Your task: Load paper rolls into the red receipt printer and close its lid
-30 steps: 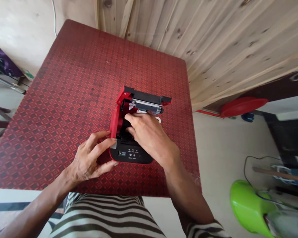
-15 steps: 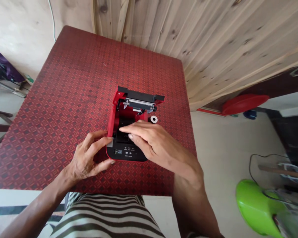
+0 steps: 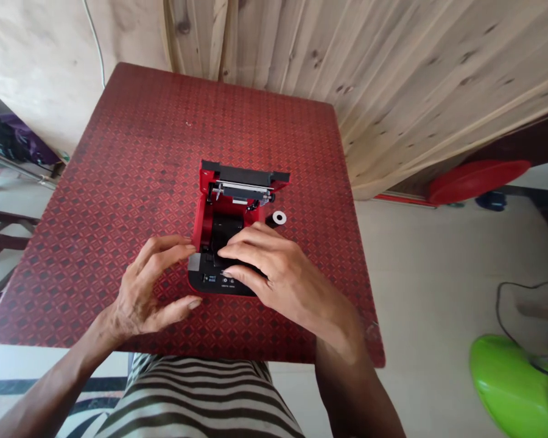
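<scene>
A small red and black printer point(image 3: 231, 210) sits with its lid raised on the red patterned table point(image 3: 132, 176). My left hand point(image 3: 153, 286) grips the printer's near left corner, thumb at the front and fingers on the side. My right hand point(image 3: 274, 274) lies across the printer's black front panel, fingers curled over the edge of the open bay. A small white paper roll point(image 3: 279, 217) lies on the table just right of the printer. Whether anything is inside the bay is hidden by my fingers.
A wooden plank wall point(image 3: 347, 73) runs behind the table. To the right on the floor are a red round lid point(image 3: 479, 179), a bright green object point(image 3: 516, 389) and a black cable point(image 3: 511, 298). A chair point(image 3: 0, 231) stands at the left.
My right hand has drawn back from deep in the printer's bay to its front panel. The left hand stays on the corner. The view has shifted slightly.
</scene>
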Tool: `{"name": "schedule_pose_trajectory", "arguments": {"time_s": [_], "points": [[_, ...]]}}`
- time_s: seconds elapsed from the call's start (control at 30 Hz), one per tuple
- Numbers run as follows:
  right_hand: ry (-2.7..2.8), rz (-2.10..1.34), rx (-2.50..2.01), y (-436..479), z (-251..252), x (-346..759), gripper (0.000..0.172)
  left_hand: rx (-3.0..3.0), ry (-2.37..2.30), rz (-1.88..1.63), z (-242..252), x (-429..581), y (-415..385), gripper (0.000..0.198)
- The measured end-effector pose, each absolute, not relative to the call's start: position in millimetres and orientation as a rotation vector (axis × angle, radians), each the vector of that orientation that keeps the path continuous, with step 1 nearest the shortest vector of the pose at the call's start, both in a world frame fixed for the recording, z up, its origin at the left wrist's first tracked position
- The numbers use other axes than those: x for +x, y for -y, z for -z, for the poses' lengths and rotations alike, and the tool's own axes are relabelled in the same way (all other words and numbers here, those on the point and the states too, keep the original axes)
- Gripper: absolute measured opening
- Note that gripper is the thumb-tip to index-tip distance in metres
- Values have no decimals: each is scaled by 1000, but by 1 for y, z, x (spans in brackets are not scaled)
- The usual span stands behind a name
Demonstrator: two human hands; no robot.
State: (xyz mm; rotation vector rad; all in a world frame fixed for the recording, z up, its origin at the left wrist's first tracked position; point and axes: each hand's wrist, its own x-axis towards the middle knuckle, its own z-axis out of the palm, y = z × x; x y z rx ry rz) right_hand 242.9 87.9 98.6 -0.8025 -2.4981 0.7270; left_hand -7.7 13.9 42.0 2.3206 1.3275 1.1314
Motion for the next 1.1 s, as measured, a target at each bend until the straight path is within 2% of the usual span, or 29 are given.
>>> {"name": "schedule_pose_trajectory", "arguments": {"time_s": [0.13,0.27,0.43,0.53,0.77,1.1], "points": [[2521,-709,-853,-80,-101,247,14,2314,-1315,-1216,-62,-10,-43,52],[2507,-570,-906,-69,-102,244,23,2341,-1353,-1433,-81,-9,-94,58],[2397,-163,-964,-52,-91,232,23,2322,-1322,-1111,-98,2,-138,58],[2348,-43,-962,-43,-84,231,23,2322,-1208,-1021,-96,6,-133,60],[2342,-10,-954,-33,-75,241,23,2489,-1027,-958,-71,-2,-84,57],[2287,-28,-973,-36,-69,241,18,2725,-917,-997,-40,-6,-66,84]]}}
